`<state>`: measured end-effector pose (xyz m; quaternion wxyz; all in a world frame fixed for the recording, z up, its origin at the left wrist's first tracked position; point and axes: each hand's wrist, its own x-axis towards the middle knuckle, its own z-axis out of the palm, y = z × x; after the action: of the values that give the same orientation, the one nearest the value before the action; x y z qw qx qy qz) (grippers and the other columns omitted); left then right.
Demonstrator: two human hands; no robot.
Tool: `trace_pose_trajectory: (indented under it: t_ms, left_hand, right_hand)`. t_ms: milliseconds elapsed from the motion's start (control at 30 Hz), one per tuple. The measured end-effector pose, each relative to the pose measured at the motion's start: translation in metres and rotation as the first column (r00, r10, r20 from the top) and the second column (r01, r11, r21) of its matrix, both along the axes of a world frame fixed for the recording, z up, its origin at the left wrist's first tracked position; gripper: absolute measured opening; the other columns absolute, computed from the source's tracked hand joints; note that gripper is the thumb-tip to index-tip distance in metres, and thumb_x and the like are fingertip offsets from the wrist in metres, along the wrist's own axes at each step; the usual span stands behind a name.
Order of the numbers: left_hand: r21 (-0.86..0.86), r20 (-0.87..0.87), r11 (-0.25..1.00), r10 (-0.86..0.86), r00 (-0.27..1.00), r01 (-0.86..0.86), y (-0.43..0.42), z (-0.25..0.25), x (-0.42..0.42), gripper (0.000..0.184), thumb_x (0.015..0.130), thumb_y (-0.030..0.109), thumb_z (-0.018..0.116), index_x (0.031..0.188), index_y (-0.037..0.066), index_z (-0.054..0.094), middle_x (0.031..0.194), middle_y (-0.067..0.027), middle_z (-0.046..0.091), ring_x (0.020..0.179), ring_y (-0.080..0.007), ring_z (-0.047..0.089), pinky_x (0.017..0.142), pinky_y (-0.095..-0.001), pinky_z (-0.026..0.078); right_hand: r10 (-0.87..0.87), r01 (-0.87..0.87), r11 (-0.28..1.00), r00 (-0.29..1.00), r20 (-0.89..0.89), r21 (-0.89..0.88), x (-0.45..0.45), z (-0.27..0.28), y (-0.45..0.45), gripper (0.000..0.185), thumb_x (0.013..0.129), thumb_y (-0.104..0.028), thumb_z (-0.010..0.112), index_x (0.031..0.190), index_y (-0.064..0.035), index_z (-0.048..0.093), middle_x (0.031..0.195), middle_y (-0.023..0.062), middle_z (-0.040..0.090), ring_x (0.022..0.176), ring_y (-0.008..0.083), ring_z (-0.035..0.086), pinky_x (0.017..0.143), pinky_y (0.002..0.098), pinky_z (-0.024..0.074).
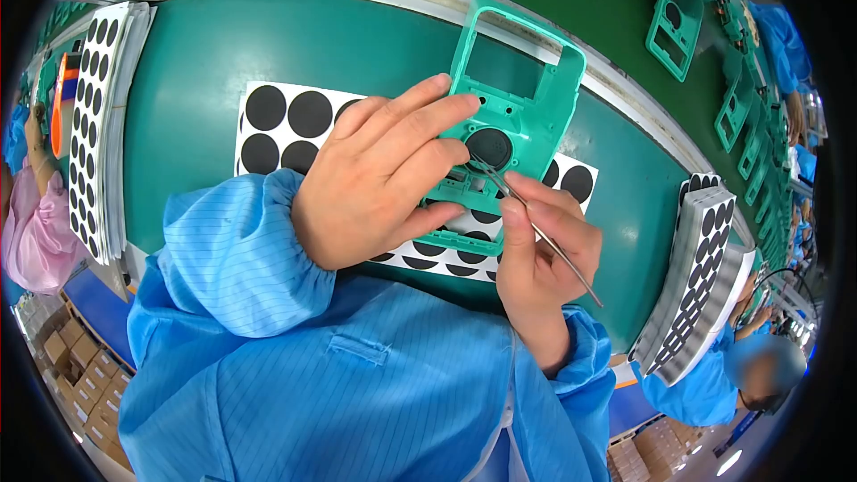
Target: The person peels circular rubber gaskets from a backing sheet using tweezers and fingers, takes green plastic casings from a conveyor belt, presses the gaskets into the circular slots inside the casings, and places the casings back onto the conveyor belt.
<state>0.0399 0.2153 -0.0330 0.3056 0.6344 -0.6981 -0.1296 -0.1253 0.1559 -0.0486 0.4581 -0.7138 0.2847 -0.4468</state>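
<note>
A green plastic housing (527, 129) with a large rectangular opening lies tilted over a white sheet of black round stickers (277, 129). Its round recess holds a black disc (489, 148). My left hand (379, 170) is spread over the housing's left side, thumb low and fingertips on the frame near the disc. Between thumb and fingers my right hand (549, 250) pinches thin metal tweezers (558, 252), whose tips reach the lower edge of the disc. Whether the tips grip the disc's edge is too small to tell.
Stacks of sticker sheets stand at the left (98, 125) and right (696, 277) of the green table (214, 45). Beyond a metal rail (357, 0), more green housings (676, 18) lie on a dark green belt. Co-workers sit at both sides; cardboard boxes (85, 366) are at lower left.
</note>
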Motion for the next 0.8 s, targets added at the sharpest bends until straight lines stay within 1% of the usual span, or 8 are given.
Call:
trace_pose_trajectory:
  t_ms: [33, 167, 233, 367, 433, 567, 633, 800]
  left_hand:
    - [-0.012, 0.007, 1.000, 0.000, 1.000, 0.000, 0.0000, -0.0006, -0.0001, 0.040, 0.056, 0.021, 0.070, 0.088, 0.006, 0.050, 0.117, -0.0099, 0.046, 0.111, -0.0274, 0.044, 0.078, -0.0364, 0.037]
    - [-0.015, 0.000, 1.000, 0.008, 1.000, -0.008, 0.0000, -0.0014, -0.0013, 0.040, 0.056, 0.021, 0.070, 0.088, 0.006, 0.051, 0.117, -0.0096, 0.046, 0.111, -0.0276, 0.044, 0.078, -0.0363, 0.037]
    - [-0.010, -0.025, 1.000, 0.021, 0.999, -0.021, 0.0003, -0.0024, -0.0008, 0.041, 0.055, 0.019, 0.071, 0.088, 0.007, 0.050, 0.117, -0.0093, 0.046, 0.111, -0.0275, 0.044, 0.078, -0.0359, 0.037]
    - [-0.007, -0.031, 1.000, 0.022, 0.999, -0.023, 0.0000, -0.0017, -0.0006, 0.041, 0.054, 0.018, 0.072, 0.088, 0.007, 0.051, 0.117, -0.0090, 0.046, 0.111, -0.0274, 0.044, 0.078, -0.0357, 0.037]
    - [0.002, -0.027, 1.000, 0.023, 0.999, -0.023, -0.0004, -0.0008, -0.0009, 0.042, 0.054, 0.018, 0.072, 0.089, 0.007, 0.051, 0.117, -0.0090, 0.046, 0.111, -0.0273, 0.044, 0.078, -0.0356, 0.037]
    - [-0.005, -0.022, 1.000, 0.021, 1.000, -0.021, 0.0002, -0.0019, -0.0004, 0.043, 0.053, 0.018, 0.072, 0.089, 0.007, 0.051, 0.117, -0.0090, 0.046, 0.111, -0.0272, 0.044, 0.078, -0.0354, 0.037]
    - [-0.010, -0.017, 1.000, 0.028, 0.999, -0.028, 0.0000, -0.0023, -0.0002, 0.043, 0.053, 0.018, 0.072, 0.089, 0.007, 0.051, 0.117, -0.0088, 0.046, 0.111, -0.0270, 0.044, 0.078, -0.0353, 0.037]
    - [0.000, -0.026, 0.999, 0.032, 0.999, -0.032, -0.0001, -0.0001, -0.0015, 0.042, 0.054, 0.018, 0.072, 0.089, 0.007, 0.051, 0.117, -0.0087, 0.046, 0.111, -0.0270, 0.045, 0.078, -0.0353, 0.037]
  right_hand:
    - [0.004, -0.004, 0.999, 1.000, -0.006, -0.036, 0.0011, -0.0015, -0.0005, 0.023, 0.069, 0.005, 0.065, 0.087, -0.0015, 0.051, 0.084, 0.0188, 0.061, 0.069, 0.0217, 0.060, 0.058, 0.0260, 0.0486]
    - [0.027, -0.027, 0.997, 1.000, 0.000, -0.067, 0.0053, -0.0029, -0.0036, 0.023, 0.069, 0.004, 0.066, 0.086, -0.0011, 0.052, 0.083, 0.0190, 0.061, 0.068, 0.0220, 0.060, 0.057, 0.0263, 0.0484]
    - [0.061, -0.067, 0.985, 0.997, -0.040, -0.157, 0.0077, -0.0021, -0.0050, 0.024, 0.068, 0.004, 0.066, 0.087, -0.0012, 0.053, 0.083, 0.0190, 0.061, 0.066, 0.0219, 0.059, 0.055, 0.0259, 0.0482]
    - [0.046, -0.058, 0.987, 0.996, -0.083, -0.147, 0.0067, -0.0008, -0.0037, 0.024, 0.067, 0.005, 0.067, 0.086, -0.0010, 0.053, 0.082, 0.0189, 0.061, 0.064, 0.0222, 0.059, 0.053, 0.0257, 0.0480]
    - [0.009, -0.008, 0.999, 1.000, 0.024, -0.039, 0.0053, -0.0025, -0.0021, 0.025, 0.066, 0.006, 0.067, 0.086, -0.0009, 0.054, 0.081, 0.0187, 0.061, 0.063, 0.0228, 0.059, 0.052, 0.0255, 0.0476]
    - [0.032, -0.034, 0.994, 0.999, -0.026, -0.101, 0.0091, -0.0014, -0.0039, 0.026, 0.065, 0.006, 0.067, 0.086, -0.0010, 0.053, 0.081, 0.0184, 0.061, 0.063, 0.0229, 0.059, 0.051, 0.0256, 0.0472]
    - [0.047, -0.060, 0.983, 0.996, -0.075, -0.176, 0.0108, 0.0004, -0.0060, 0.025, 0.066, 0.006, 0.067, 0.085, -0.0012, 0.053, 0.081, 0.0185, 0.061, 0.062, 0.0230, 0.059, 0.051, 0.0257, 0.0471]
    - [0.037, -0.046, 0.989, 0.997, -0.064, -0.142, 0.0071, 0.0011, -0.0040, 0.025, 0.065, 0.006, 0.068, 0.084, -0.0013, 0.053, 0.079, 0.0180, 0.061, 0.061, 0.0232, 0.058, 0.051, 0.0258, 0.0469]
